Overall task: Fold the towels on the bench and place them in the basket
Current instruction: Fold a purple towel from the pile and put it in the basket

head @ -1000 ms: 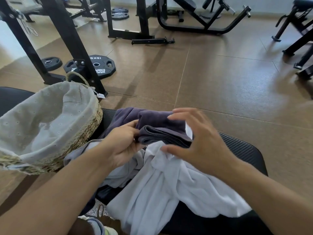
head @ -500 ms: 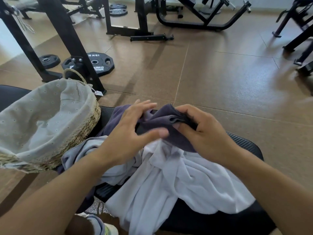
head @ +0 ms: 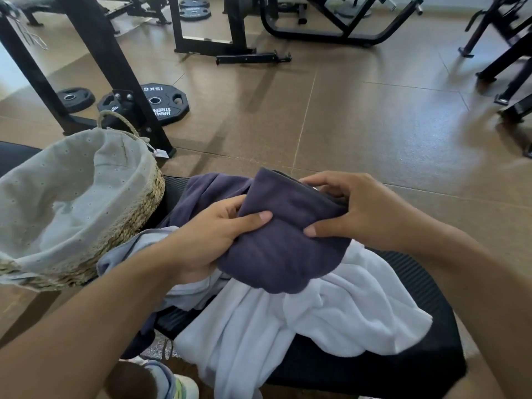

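Observation:
A folded dark purple towel (head: 283, 243) is held above the black bench (head: 426, 326). My left hand (head: 213, 234) grips its left edge, thumb on top. My right hand (head: 354, 214) grips its right edge, thumb on the near side and fingers curled over the far corner. Under it lie a crumpled white towel (head: 302, 321) and a pale grey towel (head: 138, 249); another purple cloth (head: 201, 191) lies behind. A woven basket (head: 135, 214) with a light fabric liner sits on the bench at the left, holding no towels.
Black weight plates (head: 161, 103) lie on the brown tiled floor behind the basket. Black gym machine frames (head: 98, 53) stand at the left, back and right. A shoe (head: 169, 381) shows at the bottom edge.
The purple towel has been folded over again into a flatter bundle. Both hands shifted from its folded end to its two sides and now hold it lifted toward me.

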`<state>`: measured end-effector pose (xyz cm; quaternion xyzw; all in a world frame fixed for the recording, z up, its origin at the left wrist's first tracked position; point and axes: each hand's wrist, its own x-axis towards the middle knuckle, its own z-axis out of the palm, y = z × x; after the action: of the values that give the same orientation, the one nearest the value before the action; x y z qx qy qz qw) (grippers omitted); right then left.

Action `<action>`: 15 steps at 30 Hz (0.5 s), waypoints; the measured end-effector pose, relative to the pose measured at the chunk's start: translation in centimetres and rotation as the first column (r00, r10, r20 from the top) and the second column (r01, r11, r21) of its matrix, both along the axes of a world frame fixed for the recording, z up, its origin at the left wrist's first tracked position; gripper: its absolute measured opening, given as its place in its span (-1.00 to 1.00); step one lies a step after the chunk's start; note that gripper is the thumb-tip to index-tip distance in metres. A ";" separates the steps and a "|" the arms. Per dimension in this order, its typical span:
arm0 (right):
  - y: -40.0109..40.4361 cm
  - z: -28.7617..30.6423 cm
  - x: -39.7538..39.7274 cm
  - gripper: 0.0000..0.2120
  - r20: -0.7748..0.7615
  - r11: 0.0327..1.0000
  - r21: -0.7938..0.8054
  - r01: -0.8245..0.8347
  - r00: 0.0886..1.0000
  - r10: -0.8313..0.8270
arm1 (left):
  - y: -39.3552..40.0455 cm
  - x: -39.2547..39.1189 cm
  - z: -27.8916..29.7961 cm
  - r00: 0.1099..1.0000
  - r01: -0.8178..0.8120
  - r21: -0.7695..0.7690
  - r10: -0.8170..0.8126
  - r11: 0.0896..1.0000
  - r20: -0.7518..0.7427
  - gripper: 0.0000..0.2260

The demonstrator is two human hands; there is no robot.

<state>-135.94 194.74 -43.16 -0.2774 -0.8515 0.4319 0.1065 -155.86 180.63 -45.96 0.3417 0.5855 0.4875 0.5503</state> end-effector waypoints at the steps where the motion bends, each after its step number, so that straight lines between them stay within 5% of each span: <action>1: 0.0 0.2 0.1 -0.47 -0.034 1.000 -0.014 0.016 0.999 -0.016 | 0.1 0.0 0.2 0.998 0.012 -0.023 -0.011 1.000 0.063 -0.76; 4: 0.1 0.1 0.3 -0.52 -0.006 0.996 -0.086 0.031 0.999 -0.032 | 0.5 -0.4 -0.4 0.995 0.068 -0.074 -0.061 0.995 0.084 -0.78; 6: 0.2 -0.8 0.1 -0.50 0.077 0.997 -0.066 0.040 0.996 -0.035 | 0.7 -0.3 -1.4 0.998 0.059 -0.099 -0.062 0.993 -0.029 -0.78; 11: -0.9 -2.6 -1.4 -0.51 0.129 0.971 0.190 0.143 0.977 -0.169 | 1.4 -0.8 -2.5 0.950 0.004 -0.132 -0.045 0.991 -0.308 -0.78; 15: -3.4 -3.5 -2.0 -0.55 0.132 0.926 0.370 0.070 0.983 -0.127 | 1.6 -1.6 -2.5 0.964 -0.053 -0.168 0.006 0.984 -0.267 -0.79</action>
<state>-137.97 191.30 -46.67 -0.3279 -0.9073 0.2383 0.1119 -157.41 182.20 -48.49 0.3458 0.6991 0.3927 0.4873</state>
